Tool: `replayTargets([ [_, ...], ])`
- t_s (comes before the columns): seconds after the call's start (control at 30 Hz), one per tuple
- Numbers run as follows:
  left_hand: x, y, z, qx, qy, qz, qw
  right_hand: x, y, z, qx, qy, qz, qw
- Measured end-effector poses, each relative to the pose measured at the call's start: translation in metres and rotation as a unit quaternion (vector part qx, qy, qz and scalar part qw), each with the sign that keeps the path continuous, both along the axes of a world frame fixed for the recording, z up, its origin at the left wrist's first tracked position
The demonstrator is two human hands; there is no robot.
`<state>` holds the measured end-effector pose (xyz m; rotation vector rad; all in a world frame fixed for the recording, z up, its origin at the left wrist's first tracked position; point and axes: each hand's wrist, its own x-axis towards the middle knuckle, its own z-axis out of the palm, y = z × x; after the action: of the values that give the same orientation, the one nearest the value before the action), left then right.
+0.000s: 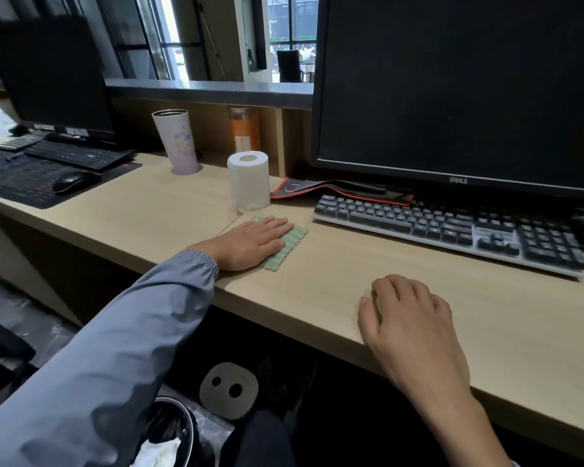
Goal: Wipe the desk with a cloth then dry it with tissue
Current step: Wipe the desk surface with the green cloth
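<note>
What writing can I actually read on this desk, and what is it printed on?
"DELL": lower bezel of the right monitor.
Too blurred or small to read: the stickers at the foot of the left monitor, the label on the orange bottle, and the key legends on the keyboard.

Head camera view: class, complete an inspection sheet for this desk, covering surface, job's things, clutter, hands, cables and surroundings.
Surface: pale wood-grain desk; wetness cannot be told.
Job's things: green-striped cloth flat on the desk; white tissue roll upright just behind it.
Clutter: dark-keyed keyboard, large black monitor, pale floral tumbler, orange bottle.
Hands: left hand presses flat on the cloth; right hand rests on the desk, holding nothing.
Cables: nothing seen.
Surroundings: second black monitor at left; windows behind.
</note>
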<state>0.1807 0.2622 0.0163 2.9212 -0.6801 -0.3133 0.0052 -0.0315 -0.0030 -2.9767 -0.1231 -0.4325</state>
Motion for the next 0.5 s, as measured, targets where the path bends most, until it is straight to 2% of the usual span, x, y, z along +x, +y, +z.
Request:
replayTargets([
  [0.3,0.012,-0.021,0.0,0.009,0.004,0.01,1.0,0.002,0.003,-0.001,0.017,-0.01,-0.009,1.0],
  [0.5,-0.007,-0.065,-0.001,0.004,0.007,-0.019,1.0,0.002,0.003,-0.001,0.017,-0.009,-0.01,1.0],
])
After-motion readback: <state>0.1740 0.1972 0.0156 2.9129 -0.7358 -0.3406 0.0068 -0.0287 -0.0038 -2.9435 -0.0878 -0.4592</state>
